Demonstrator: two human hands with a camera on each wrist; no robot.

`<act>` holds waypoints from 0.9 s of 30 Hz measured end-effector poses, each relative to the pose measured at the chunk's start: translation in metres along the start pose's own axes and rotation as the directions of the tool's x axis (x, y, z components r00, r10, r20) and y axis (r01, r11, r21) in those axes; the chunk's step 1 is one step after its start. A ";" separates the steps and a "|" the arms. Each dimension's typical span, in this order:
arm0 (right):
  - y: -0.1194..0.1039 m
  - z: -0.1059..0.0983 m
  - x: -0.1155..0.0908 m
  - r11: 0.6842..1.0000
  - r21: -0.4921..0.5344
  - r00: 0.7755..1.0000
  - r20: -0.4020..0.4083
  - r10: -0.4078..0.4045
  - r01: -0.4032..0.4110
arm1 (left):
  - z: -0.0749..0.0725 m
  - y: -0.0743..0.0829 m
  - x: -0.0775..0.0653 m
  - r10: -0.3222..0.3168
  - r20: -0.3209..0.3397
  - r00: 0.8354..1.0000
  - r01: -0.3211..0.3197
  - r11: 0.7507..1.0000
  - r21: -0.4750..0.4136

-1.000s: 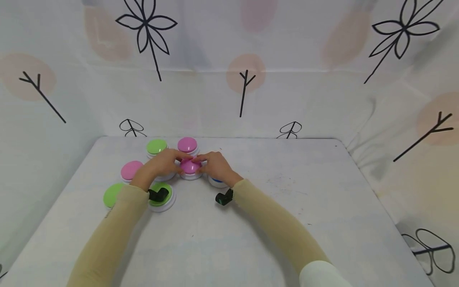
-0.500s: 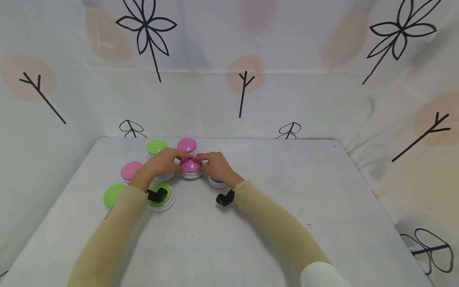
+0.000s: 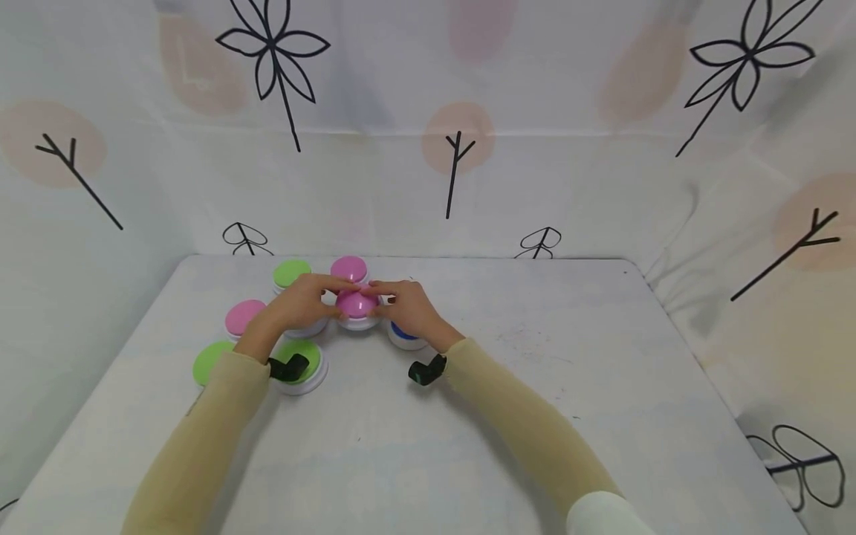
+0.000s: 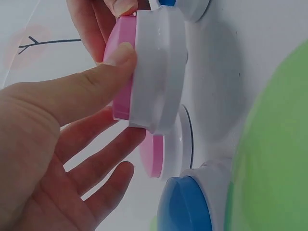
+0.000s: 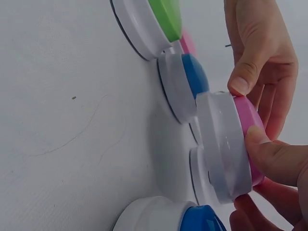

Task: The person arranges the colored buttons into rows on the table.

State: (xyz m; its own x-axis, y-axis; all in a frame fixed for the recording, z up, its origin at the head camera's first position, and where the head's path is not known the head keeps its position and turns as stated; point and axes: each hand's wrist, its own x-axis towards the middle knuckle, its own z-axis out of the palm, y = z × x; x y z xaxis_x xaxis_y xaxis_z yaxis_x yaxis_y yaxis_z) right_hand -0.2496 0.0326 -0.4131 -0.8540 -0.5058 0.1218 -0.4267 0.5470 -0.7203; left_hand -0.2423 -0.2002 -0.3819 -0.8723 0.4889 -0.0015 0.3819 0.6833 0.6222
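Both hands hold a round push button point(image 3: 357, 303) with a pink dome and a white base. My left hand point(image 3: 301, 301) grips its left side, and my right hand point(image 3: 409, 306) grips its right side. In the left wrist view, the left thumb presses on the pink dome's edge while other fingers spread below. Seen from the right wrist, the held button's white base point(image 5: 224, 144) is tilted on edge and raised off the table, with both thumbs at the dome. A blue push button point(image 3: 406, 336) stands just under the right hand, partly hidden.
Behind the held button is another pink push button point(image 3: 349, 269). Green buttons point(image 3: 291, 273) and a pink button point(image 3: 244, 318) stand to the left. Beneath my left wrist sits a green button point(image 3: 301, 362). A blue button point(image 4: 185, 204) shows in the left wrist view. Patterned cloth surrounds the white table point(image 3: 428, 446).
Both hands have lifted the pink push button slightly off the table. More of the blue button beside the right hand now shows.
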 end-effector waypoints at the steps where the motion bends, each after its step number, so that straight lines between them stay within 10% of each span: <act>1: 0.001 -0.001 -0.001 1.000 0.018 1.000 -0.004 -0.002 0.002 | 0.000 0.000 0.000 -0.001 -0.005 1.000 0.001 1.000 -0.007; 27: 0.007 -0.009 -0.027 0.994 0.109 0.998 -0.064 -0.002 0.009 | 0.014 0.011 -0.007 0.035 -0.055 0.998 -0.045 0.981 -0.188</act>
State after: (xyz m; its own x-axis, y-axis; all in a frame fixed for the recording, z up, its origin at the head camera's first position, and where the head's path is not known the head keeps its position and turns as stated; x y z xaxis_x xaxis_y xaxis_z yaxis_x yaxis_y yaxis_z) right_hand -0.2319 0.0560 -0.4156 -0.8704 -0.4634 0.1665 -0.3993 0.4664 -0.7893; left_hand -0.2277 -0.1885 -0.3860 -0.8736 0.4824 0.0633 0.3567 0.5464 0.7578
